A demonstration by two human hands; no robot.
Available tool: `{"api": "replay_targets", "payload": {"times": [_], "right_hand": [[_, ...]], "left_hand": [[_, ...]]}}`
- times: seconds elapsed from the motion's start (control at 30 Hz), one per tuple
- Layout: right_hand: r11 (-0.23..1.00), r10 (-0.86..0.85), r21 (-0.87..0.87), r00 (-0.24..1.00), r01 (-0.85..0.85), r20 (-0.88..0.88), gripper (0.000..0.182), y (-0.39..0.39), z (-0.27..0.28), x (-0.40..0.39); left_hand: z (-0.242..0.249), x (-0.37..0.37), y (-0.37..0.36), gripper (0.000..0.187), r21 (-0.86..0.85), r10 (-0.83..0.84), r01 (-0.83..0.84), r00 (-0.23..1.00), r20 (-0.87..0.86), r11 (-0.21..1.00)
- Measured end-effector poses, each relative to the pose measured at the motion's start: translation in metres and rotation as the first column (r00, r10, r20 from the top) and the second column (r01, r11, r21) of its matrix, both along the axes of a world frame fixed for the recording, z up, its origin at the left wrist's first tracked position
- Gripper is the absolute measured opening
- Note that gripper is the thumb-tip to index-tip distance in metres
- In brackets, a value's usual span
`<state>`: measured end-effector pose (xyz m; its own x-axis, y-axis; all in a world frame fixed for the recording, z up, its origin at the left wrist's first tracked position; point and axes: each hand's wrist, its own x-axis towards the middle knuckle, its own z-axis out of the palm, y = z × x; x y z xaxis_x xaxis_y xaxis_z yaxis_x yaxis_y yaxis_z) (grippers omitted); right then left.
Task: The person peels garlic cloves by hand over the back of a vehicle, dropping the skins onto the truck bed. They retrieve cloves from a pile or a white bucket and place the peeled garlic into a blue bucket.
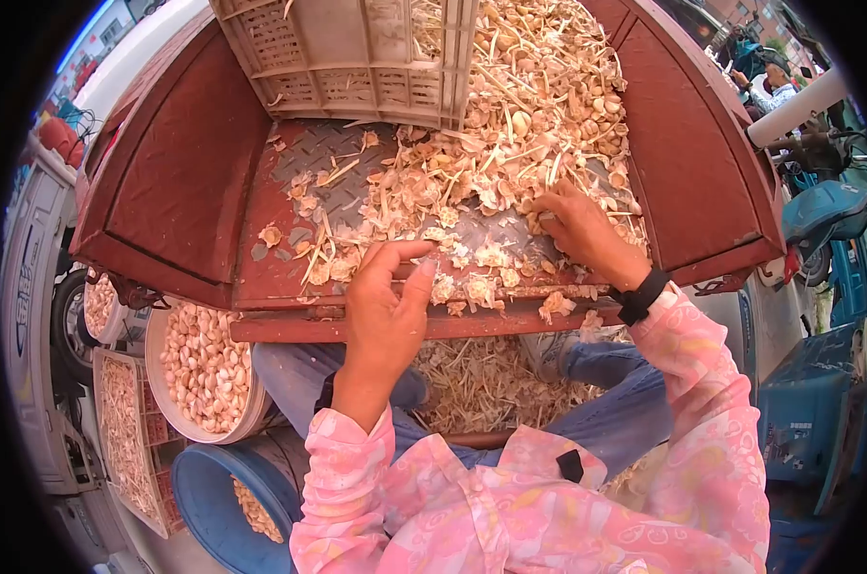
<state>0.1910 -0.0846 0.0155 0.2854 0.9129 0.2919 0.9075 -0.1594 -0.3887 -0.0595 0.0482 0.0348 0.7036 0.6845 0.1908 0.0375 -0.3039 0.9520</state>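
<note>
Garlic scraps [510, 143], papery skins and dry stalks, heap the red checker-plate cart bed [299, 163] up to its front lip; bare metal stays open at left (below the slatted plastic crate [347, 57]). Left hand [385, 306] pinches one piece; right hand [581, 230] rests curled in the pile, grip unclear

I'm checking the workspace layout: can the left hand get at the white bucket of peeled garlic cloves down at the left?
Probably yes. The left hand is at the red tray's near edge, and the white bucket sits open just below-left, nothing covering it.
</note>
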Motion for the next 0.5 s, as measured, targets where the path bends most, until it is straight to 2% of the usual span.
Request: {"api": "replay_targets", "payload": {"times": [0.03, 0.1, 0.2, 0.3, 0.4, 0.5], "right_hand": [[0.999, -0.006, -0.051, 1.0, 0.006, -0.013, 0.006, -0.003, 0.004, -0.002], [0.994, -0.045, -0.096, 0.999, 0.042, -0.022, 0.003, -0.009, -0.002, 0.0], [0.998, -0.032, -0.056, 0.999, 0.032, -0.007, 0.005, -0.018, 0.001, -0.003], [0.99, -0.017, -0.143, 0.996, 0.004, -0.09, 0.007, -0.024, 0.006, -0.002], [0.966, -0.027, -0.26, 0.997, 0.009, -0.066, 0.008, -0.036, 0.012, 0.001], [0.962, -0.075, -0.26, 0.997, 0.078, 0.024, 0.01, -0.055, 0.022, 0.008]], "left_hand": [[0.006, 0.017, -0.011, 0.023, -0.047, -0.036, 0.033, 0.996, -0.082, 0.998], [-0.015, 0.049, -0.025, 0.026, 0.078, -0.069, 0.074, 0.996, -0.055, 0.994], [-0.031, 0.085, -0.044, 0.024, 0.372, -0.077, 0.128, 0.986, -0.149, 0.919], [-0.033, 0.114, -0.059, 0.021, 0.463, -0.049, 0.203, 0.945, -0.324, 0.863], [-0.037, 0.129, -0.061, 0.021, 0.483, -0.024, 0.276, 0.885, -0.465, 0.831], [-0.037, 0.11, -0.052, 0.02, 0.517, -0.016, 0.279, 0.89, -0.456, 0.809]]}}
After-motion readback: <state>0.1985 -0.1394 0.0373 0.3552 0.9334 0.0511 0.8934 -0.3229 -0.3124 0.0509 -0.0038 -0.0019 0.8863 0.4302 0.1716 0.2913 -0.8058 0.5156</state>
